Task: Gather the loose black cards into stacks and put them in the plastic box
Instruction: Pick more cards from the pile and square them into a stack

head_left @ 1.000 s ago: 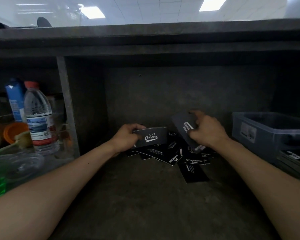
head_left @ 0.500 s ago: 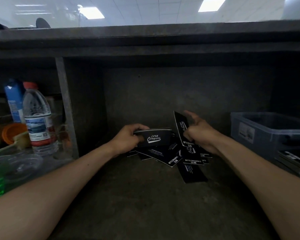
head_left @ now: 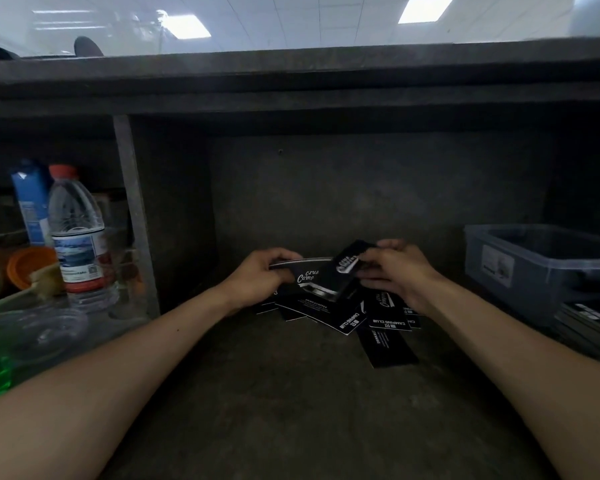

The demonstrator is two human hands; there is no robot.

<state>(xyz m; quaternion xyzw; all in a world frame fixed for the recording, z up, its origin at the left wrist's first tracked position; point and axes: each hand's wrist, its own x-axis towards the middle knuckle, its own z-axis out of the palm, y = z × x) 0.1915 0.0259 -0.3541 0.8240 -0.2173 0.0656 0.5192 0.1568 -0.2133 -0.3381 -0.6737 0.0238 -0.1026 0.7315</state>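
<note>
My left hand [head_left: 261, 276] grips a small stack of black cards [head_left: 303, 276] with white "Club Camping" lettering, held just above the dark shelf. Held in my right hand [head_left: 397, 271] is a single black card [head_left: 347, 265], tilted, its lower end touching the right end of that stack. Under both hands several loose black cards [head_left: 352, 318] lie fanned on the shelf, and one more card [head_left: 387, 348] lies apart toward me. The translucent grey plastic box [head_left: 520, 265] stands at the right, away from both hands.
A vertical divider [head_left: 134, 216] walls off the left compartment, which holds a water bottle [head_left: 78, 233], a blue carton [head_left: 28, 202], an orange lid [head_left: 26, 266] and a clear dish [head_left: 40, 329]. A low shelf top [head_left: 291, 95] hangs overhead. Stacked cards [head_left: 589, 327] lie by the box.
My right hand has brought its card leftward, from standing apart and upright, onto the right end of the stack in my left hand. The left hand barely moved.
</note>
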